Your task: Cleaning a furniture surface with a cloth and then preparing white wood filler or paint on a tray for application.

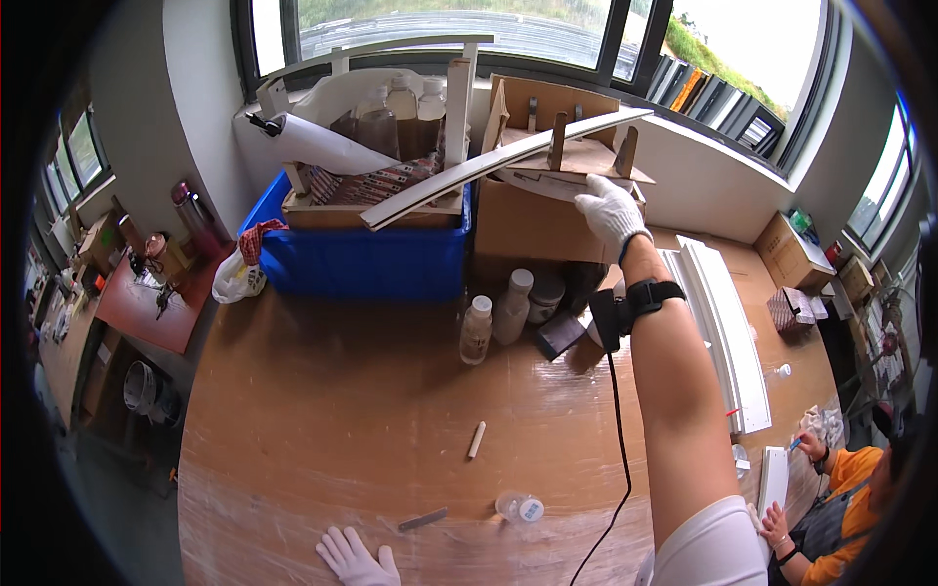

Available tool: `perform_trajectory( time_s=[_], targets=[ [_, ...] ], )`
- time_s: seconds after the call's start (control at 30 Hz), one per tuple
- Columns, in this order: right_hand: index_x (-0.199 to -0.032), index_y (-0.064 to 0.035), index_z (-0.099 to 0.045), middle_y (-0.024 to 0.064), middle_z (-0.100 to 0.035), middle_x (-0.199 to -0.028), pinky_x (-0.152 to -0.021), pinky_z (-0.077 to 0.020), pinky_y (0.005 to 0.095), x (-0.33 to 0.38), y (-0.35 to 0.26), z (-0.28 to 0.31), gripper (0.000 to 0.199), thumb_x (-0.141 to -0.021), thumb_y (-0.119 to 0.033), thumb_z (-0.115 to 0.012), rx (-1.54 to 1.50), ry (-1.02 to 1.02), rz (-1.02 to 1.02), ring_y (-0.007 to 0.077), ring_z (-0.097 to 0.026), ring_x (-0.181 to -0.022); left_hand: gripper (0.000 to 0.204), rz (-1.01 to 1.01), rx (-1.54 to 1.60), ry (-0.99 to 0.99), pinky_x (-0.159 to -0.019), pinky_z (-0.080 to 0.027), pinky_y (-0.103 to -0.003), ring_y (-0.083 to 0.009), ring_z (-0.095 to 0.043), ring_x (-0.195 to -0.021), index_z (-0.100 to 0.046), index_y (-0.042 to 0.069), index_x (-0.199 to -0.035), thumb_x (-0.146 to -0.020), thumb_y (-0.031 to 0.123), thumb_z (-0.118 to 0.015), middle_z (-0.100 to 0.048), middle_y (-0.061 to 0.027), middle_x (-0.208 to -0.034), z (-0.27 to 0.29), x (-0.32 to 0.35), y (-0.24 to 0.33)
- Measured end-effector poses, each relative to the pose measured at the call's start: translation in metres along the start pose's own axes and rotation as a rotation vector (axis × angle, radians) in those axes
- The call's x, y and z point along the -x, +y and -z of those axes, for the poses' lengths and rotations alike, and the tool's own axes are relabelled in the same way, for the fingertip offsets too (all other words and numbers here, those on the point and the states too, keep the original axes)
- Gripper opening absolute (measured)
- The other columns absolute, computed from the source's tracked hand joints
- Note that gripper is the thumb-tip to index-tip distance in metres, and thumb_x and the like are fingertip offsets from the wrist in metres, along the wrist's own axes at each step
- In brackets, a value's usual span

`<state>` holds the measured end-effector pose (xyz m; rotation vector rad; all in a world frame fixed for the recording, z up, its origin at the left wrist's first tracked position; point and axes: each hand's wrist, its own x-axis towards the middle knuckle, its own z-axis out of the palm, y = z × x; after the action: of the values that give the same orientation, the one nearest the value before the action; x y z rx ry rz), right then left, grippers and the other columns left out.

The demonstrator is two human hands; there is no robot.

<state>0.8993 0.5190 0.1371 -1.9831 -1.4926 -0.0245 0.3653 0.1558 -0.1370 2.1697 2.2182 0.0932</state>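
My right hand [614, 217], in a white knit glove, reaches far forward to the top of a cardboard box [532, 227]. Its fingers are bent at the edge of a curved white piece [540, 186] and a brown board; exactly what they grip is hidden. Across the box and a blue bin [366, 262] lies a long white strip [459, 180]. My left hand [357, 559], also gloved, rests flat on the table at the near edge, fingers spread and nothing in it. Close by are a thin grey blade-like strip [423, 520] and a small clear jar [518, 508].
Two bottles [476, 332] [513, 308] and a dark jar [545, 298] stand before the box. A short pale stick [477, 439] lies mid-table. Long white panels [723, 337] lie at the right. A co-worker [845, 508] handles a white piece [774, 479] at the lower right. A cable hangs from my right wrist strap.
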Motion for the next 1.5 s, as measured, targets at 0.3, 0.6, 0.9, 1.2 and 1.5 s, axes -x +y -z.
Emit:
perform_trajectory(
  time_s=[0.3,0.6,0.9,1.2,1.5],
  targets=[
    [-0.131,-0.006,-0.065,0.0202,-0.065,-0.134,-0.11,-0.044,0.0437,0.004,-0.027,-0.01,0.051,-0.092,-0.039,-0.064,0.137,0.146,-0.002,0.0384,-0.057,-0.128,0.075,-0.008,0.005,-0.008,-0.125,-0.01,-0.063,-0.0512,-0.025,-0.15,-0.041,-0.005,-0.15,-0.097,0.047,-0.056,-0.033,-0.0323,-0.16,0.012,-0.001,0.002],
    [-0.099,-0.008,-0.079,0.0191,-0.076,-0.103,-0.094,-0.0516,0.0482,-0.023,-0.035,-0.038,0.027,-0.085,-0.028,-0.068,0.685,0.111,0.0,0.0378,-0.072,-0.101,0.076,-0.041,-0.01,-0.003,-0.125,-0.011,-0.064,-0.0522,-0.026,-0.149,-0.041,-0.005,-0.15,-0.096,0.046,-0.058,-0.034,-0.0342,-0.158,0.004,0.002,0.0],
    [-0.105,-0.0015,-0.077,0.0265,-0.073,-0.11,-0.095,-0.0547,0.0453,-0.034,-0.03,-0.033,0.029,-0.085,-0.022,-0.07,0.521,-0.025,-0.012,0.0394,-0.069,-0.109,0.078,-0.019,0.002,-0.016,-0.125,-0.009,-0.065,-0.0515,-0.024,-0.15,-0.039,-0.005,-0.151,-0.096,0.046,-0.058,-0.032,-0.0336,-0.159,0.002,0.001,0.0],
    [-0.108,0.0033,-0.07,0.0211,-0.072,-0.083,-0.077,-0.0595,0.0447,0.036,-0.102,-0.031,0.045,-0.097,-0.04,-0.066,0.03,-0.073,0.217,0.0395,-0.072,-0.086,0.079,-0.018,0.009,0.009,-0.125,-0.008,-0.064,-0.0501,-0.023,-0.151,-0.038,-0.004,-0.152,-0.096,0.047,-0.057,-0.032,-0.0329,-0.16,-0.001,0.001,-0.004],
    [-0.122,0.0083,-0.06,0.0216,-0.066,-0.107,-0.066,-0.0657,0.0398,0.041,-0.192,-0.109,0.056,-0.095,-0.04,-0.07,-1.253,-0.355,-0.348,0.0298,-0.072,-0.084,0.078,-0.007,0.017,-0.012,-0.126,-0.007,-0.063,-0.0499,-0.022,-0.151,-0.04,-0.004,-0.151,-0.096,0.048,-0.057,-0.032,-0.032,-0.161,0.003,0.001,-0.001]
  ],
)
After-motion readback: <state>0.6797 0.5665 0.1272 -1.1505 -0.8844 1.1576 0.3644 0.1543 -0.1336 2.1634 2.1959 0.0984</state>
